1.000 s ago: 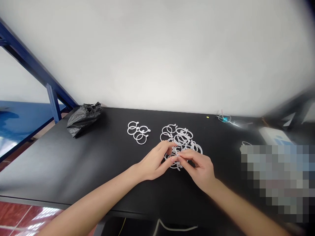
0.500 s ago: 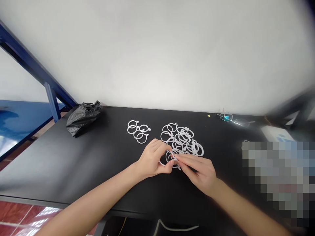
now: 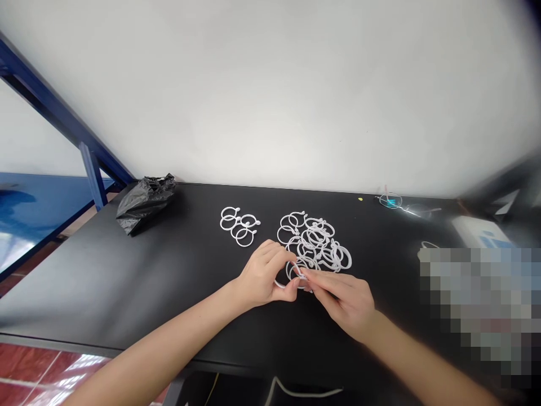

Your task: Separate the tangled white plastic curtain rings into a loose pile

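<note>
Two hands: I see the left hand [image 3: 264, 276] and the right hand [image 3: 344, 299] meet low on the black table [image 3: 127, 282], at the near side of the big pile.
Grip: both hands pinch one white ring [image 3: 295, 269] with the fingertips, the left on one side and the right on the other.
Why held so: I think two pinches keep the thin ring steady, so it does not spin or slip.
Where the ring is: it touches the near edge of the big pile of rings [image 3: 315, 242]. I cannot tell if it is hooked to the next ring.
Small group: a few rings [image 3: 239, 225] lie flat to the left, well apart from the pile, so I think they are kept separate.
Bag: a black plastic bag [image 3: 146, 200] sits at the far left corner, out of the way.
Edges: the wall closes the far side; the near table edge is just below the wrists.
Open room: there is bare table to the left and in front of the left hand. The right side is blurred, so I cannot tell what is there.
</note>
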